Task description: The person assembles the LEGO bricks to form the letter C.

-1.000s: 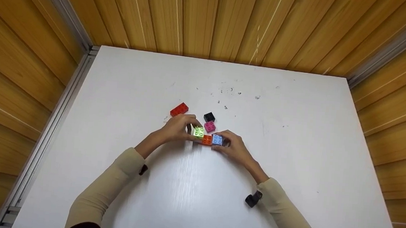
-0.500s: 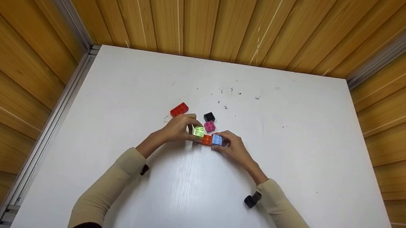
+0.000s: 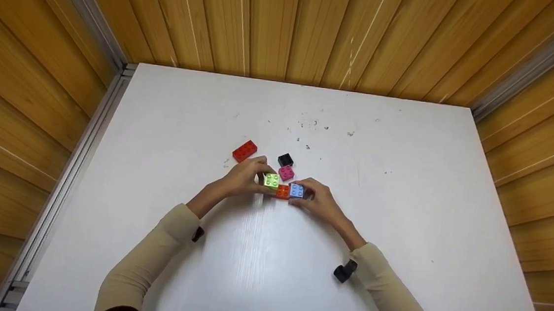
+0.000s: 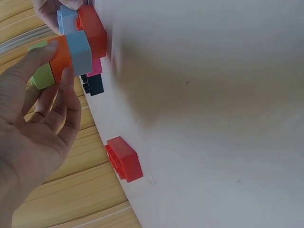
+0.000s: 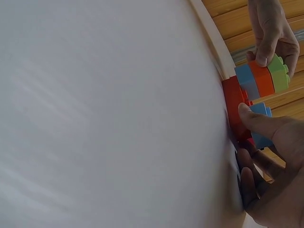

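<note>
My left hand [image 3: 244, 176] grips a stack of toy bricks: a lime green brick [image 4: 42, 76] on top, an orange brick [image 4: 60, 58] in the middle and a light blue brick [image 4: 80, 53] at the bottom. The stack is over the left end of a long red-orange brick [image 5: 233, 102] on the table; whether they are joined I cannot tell. Another light blue brick [image 3: 296, 190] sits on that long brick's right end. My right hand [image 3: 322, 201] pinches this end, thumb in front and fingers behind.
Just behind the held bricks lie a pink brick [image 3: 286, 172] and a black brick [image 3: 285, 159]. A separate red brick [image 3: 244, 151] lies beyond my left hand. The white table [image 3: 380, 158] is enclosed by wood-look walls [image 3: 316, 30].
My left thumb has shifted slightly to the right at the stack. The right hand and the loose bricks look the same.
</note>
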`<state>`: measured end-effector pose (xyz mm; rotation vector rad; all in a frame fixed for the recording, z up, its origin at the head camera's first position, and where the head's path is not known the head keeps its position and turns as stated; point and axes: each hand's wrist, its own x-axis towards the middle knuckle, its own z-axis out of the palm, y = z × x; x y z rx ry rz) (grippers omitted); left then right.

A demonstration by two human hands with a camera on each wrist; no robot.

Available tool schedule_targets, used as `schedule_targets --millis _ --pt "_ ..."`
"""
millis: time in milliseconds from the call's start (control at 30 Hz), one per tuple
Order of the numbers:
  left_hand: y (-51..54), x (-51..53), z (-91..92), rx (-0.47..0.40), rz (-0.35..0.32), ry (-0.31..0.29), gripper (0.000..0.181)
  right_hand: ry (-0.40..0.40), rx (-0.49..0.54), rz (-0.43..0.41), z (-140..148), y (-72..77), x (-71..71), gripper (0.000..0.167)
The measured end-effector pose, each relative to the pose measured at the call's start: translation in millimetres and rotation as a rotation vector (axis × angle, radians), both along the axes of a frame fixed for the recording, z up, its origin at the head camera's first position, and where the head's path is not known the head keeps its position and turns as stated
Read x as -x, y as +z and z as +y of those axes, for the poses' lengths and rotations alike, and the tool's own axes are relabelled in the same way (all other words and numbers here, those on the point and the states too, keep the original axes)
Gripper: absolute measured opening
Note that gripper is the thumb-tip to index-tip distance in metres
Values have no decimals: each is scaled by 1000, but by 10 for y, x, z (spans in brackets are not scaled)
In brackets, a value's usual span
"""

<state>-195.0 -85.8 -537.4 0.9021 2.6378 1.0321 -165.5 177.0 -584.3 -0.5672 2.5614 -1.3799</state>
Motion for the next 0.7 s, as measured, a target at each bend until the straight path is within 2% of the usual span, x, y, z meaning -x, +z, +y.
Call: schedule_targets --millis 233,433,567,700 --pt "-36 3 30 -21 -20 8 40 4 7 -13 18 14 24 46" --pt "-87 -10 -35 -67 -54 -2 39 13 2 -32 -11 33 28 47" --pt "-53 23 -101 -99 -102 -52 44 13 -3 -30 -6 23 29 47" --pt "9 104 -201 -146 -162 -83 46 14 -5 -32 -4 23 29 47"
